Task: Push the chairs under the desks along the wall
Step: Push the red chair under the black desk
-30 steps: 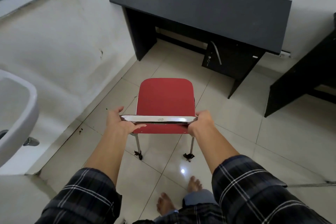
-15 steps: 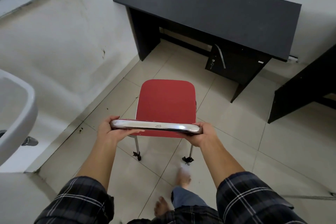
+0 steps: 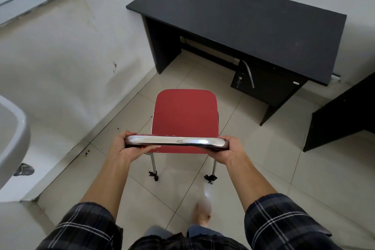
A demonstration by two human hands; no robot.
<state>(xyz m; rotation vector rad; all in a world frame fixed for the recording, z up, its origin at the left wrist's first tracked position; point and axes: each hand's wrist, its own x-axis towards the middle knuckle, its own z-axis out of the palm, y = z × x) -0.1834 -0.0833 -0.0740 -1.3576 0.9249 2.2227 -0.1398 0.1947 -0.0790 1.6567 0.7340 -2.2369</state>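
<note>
A tiled floor (image 3: 263, 168) runs up to a white wall, and against that wall stands a black desk (image 3: 253, 20) with a drawer unit (image 3: 269, 83) under its right side and an open kneehole on its left; the corner of a second dark desk (image 3: 345, 115) shows at the right edge, and a white basin (image 3: 12, 134) at the left. The red chair (image 3: 185, 115) stands on the floor in front of the person, near the first desk but not under it, its seat pointing at the kneehole. It looks like a light thing: slim chrome legs (image 3: 153, 163) under a thin padded seat, stiff in the frame, so I judge it will slide or lift without strain, though the worn black feet may catch on the tile joints. The chrome top bar (image 3: 175, 141) of the backrest is the natural hold; it is smooth and shiny, probably slick, so a wrapped hold at both ends suits it best. That is what shows: the left hand (image 3: 126, 146) is curled around the bar's left end and the right hand (image 3: 227, 151) around its right end, both closed firmly on the metal, thumbs toward the seat side.
</note>
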